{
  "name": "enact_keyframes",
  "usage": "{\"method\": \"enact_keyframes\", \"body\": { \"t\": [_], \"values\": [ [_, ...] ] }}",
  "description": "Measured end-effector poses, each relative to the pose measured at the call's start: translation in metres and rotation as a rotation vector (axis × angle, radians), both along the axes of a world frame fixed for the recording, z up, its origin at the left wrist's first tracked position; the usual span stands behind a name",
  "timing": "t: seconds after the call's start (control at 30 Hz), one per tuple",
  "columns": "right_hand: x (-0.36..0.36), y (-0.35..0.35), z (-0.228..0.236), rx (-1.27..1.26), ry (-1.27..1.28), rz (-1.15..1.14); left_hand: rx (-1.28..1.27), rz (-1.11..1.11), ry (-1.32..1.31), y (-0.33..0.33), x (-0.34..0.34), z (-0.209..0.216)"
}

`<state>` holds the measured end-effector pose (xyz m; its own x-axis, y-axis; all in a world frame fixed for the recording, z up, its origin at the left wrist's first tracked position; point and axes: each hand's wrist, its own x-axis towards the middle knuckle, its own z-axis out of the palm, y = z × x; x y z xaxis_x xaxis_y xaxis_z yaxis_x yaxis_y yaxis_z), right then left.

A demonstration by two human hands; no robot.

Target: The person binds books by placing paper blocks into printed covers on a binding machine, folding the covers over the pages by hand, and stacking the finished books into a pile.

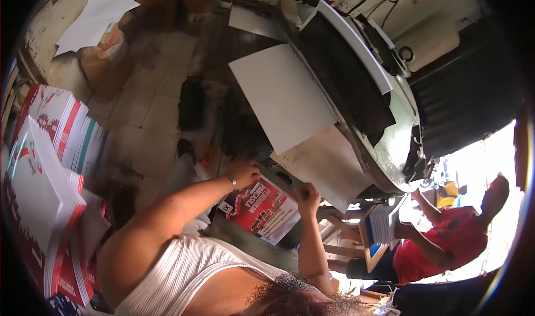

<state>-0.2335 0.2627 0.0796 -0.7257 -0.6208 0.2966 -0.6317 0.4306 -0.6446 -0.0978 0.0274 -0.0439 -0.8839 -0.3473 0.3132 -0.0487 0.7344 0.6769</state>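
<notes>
In front of my torso is a printed book cover point(264, 209), mostly red with a pale corner, tilted in the picture. My left hand point(246, 174), a metal bracelet at its wrist, is closed at the cover's upper edge. Over at the right-hand corner, the curled fingers of my right hand point(307, 198) grip the same cover. Whether it is a single sheet or a thicker book cannot be made out. A dark surface shows below the cover.
Stacks of red-and-white books point(53, 193) rise on the left. A big worn machine point(362, 121) bears a large pale board point(284, 98). White sheets point(100, 17) lie at the far left. On the right, a person in a red shirt point(451, 235) handles a paper stack point(382, 227).
</notes>
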Motion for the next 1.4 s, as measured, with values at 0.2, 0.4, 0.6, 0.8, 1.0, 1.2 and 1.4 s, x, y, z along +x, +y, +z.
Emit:
{"method": "enact_keyframes", "body": {
  "t": [0.2, 0.4, 0.6, 0.8, 1.0, 1.2, 1.4],
  "values": [
    [-0.039, -0.135, 0.041, -0.841, -0.962, 0.23, 0.07, 0.081, 0.188, -0.01, 0.019, 0.035],
    [-0.064, -0.199, 0.09, -1.198, -1.125, 0.409, 0.09, 0.463, 0.814, -0.121, 0.046, 0.173],
    [-0.078, -0.191, 0.114, -1.38, -1.018, 0.35, -0.305, 0.512, 0.641, -0.253, -0.038, 0.229],
    [-0.071, -0.16, 0.122, -1.389, -1.074, 0.36, -0.524, 0.511, -0.021, -0.308, -0.171, 0.232],
    [-0.079, -0.13, 0.116, -1.401, -1.003, 0.36, -0.551, 0.408, -0.529, -0.323, -0.21, 0.247],
    [-0.08, -0.102, 0.119, -1.387, -0.977, 0.451, -0.524, 0.404, -0.526, -0.316, -0.196, 0.254],
    [-0.084, -0.077, 0.122, -1.324, -0.794, 0.492, -0.583, 0.378, -0.416, -0.292, -0.158, 0.235]
  ]
}}
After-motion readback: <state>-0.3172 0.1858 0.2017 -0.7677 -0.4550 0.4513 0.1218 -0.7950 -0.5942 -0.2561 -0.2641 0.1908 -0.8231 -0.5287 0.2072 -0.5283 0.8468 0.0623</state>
